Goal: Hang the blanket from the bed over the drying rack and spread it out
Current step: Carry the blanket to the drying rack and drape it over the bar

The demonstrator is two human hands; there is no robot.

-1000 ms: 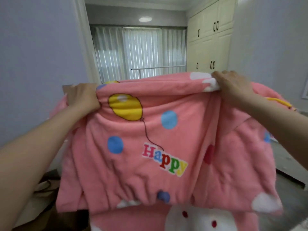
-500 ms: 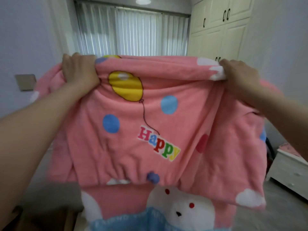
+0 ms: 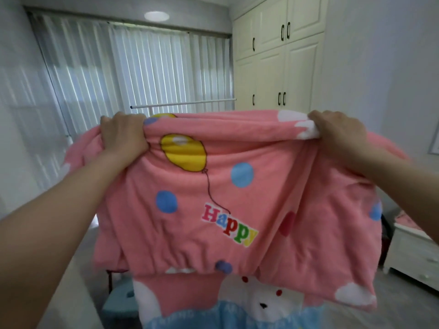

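Note:
A pink blanket with a yellow balloon, blue dots and the word "Happy" hangs in front of me, bunched in folds. My left hand grips its top edge on the left. My right hand grips the top edge on the right, at a white patch. Behind the blanket, the white top bar of the drying rack runs level just above the blanket's upper edge. The rack's legs are hidden by the blanket.
Vertical blinds cover the window behind the rack. A cream wardrobe fills the back right. A white drawer unit stands low at the right. A blue stool sits low at the left, under the blanket.
The view has shifted so that the drying rack's bar shows again above the blanket. Both hands keep their grip on the top edge, now lower in the view.

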